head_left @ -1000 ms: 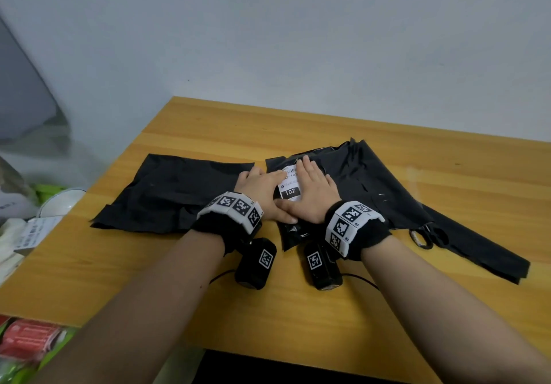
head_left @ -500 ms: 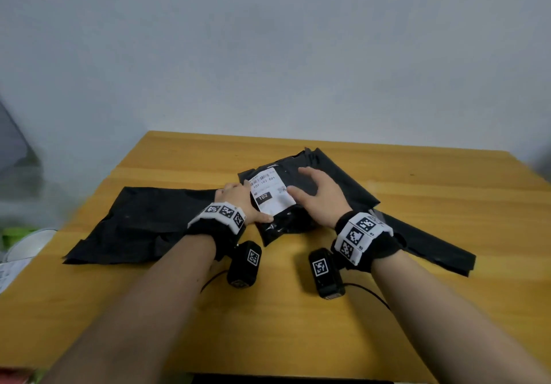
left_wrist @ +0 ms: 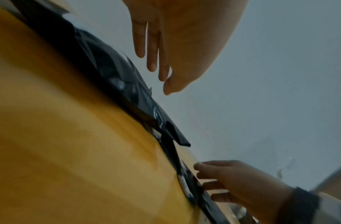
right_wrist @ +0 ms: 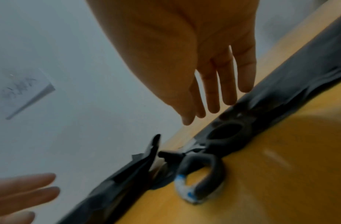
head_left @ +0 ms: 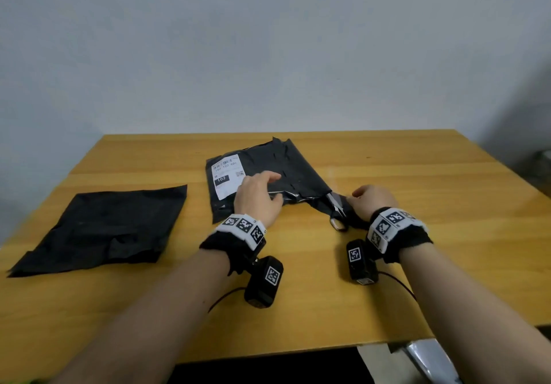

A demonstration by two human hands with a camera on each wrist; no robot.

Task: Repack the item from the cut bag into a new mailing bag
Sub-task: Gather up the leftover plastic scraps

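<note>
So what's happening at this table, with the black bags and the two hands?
A person is working at a wooden table on repacking a parcel. Their left hand rests on a black mailing bag with a white label, fingers relaxed. Their right hand reaches down over a pair of scissors lying on a black strip beside that bag; neither hand has a grip on anything. A second, flat black bag lies apart to the left, untouched.

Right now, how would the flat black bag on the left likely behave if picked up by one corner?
The flat black bag would probably droop: it lies thin and creased on the table. It looks empty, so likely very light. Its faintly glossy film may slip between fingers.
</note>
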